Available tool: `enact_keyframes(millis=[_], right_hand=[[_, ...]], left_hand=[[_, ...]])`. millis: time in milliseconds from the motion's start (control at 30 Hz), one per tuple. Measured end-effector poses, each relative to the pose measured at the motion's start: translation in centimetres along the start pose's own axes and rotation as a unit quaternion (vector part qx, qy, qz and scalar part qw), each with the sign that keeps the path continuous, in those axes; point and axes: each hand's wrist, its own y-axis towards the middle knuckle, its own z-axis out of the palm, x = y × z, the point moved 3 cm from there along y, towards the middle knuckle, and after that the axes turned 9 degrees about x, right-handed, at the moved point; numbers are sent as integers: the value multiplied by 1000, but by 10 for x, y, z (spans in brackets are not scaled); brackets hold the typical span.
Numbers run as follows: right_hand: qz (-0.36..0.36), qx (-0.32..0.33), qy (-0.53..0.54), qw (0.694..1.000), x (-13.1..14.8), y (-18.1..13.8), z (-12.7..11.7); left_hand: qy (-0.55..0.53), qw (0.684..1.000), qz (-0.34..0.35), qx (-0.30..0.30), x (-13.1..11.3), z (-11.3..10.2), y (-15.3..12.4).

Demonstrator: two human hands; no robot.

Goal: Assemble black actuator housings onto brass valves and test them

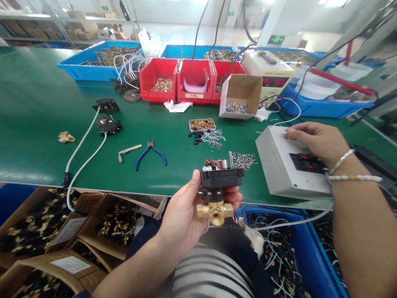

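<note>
My left hand (182, 213) is closed around an electric valve (217, 194) in front of my lap. The valve has a brass body with several ports below and a black housing on top, where red wires and a metal pin show. A grey cable seems to run from it to the right. My right hand (319, 138) rests over the top of a light grey box (279, 161), thumb and finger pinched near its far left edge. What is between those fingertips is too small to make out. Red and black terminals (305, 162) sit on the box beneath the hand.
Blue pliers (150, 151) and a hex key (128, 152) lie left of centre. Small pins (243, 160), clips (214, 136) and a tin (202, 125) lie mid-table. Behind stand red bins (159, 97), a carton (238, 93) and a power supply (269, 76). Boxes of parts flank my lap.
</note>
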Motion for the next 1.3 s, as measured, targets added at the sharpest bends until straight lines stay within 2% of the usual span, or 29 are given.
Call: enact_keyframes(millis=[267,333,500,600,767,867,967,1100,1300], right_hand=[[-4,7,-9,1000,-3,3,0],[-1,11,-10,1000,-5,4,-1],[3,24,-2,1000,-4,5,0],[7,33,-2,999,-3,5,1],[15,32,-20,999,2,9,2],[17,11,-40,999,6,12,2],[19,0,-43,999,9,12,3],[21,-3,-21,1000,11,6,5],[14,-8,2,1000,15,0,3]], left_hand=[[3,1000,-2,-24,-4,-2,2],[-2,1000,-13,-10,-5,-5,6],[-88,993,-22,76,-11,-9,17],[-95,992,-26,76,-15,-15,21],[-29,998,-39,50,-15,-21,20],[-28,996,-33,73,-14,-17,19],[-31,996,-15,81,-16,-10,21],[-17,999,40,29,-21,-6,24],[96,984,152,6,-29,-11,25]])
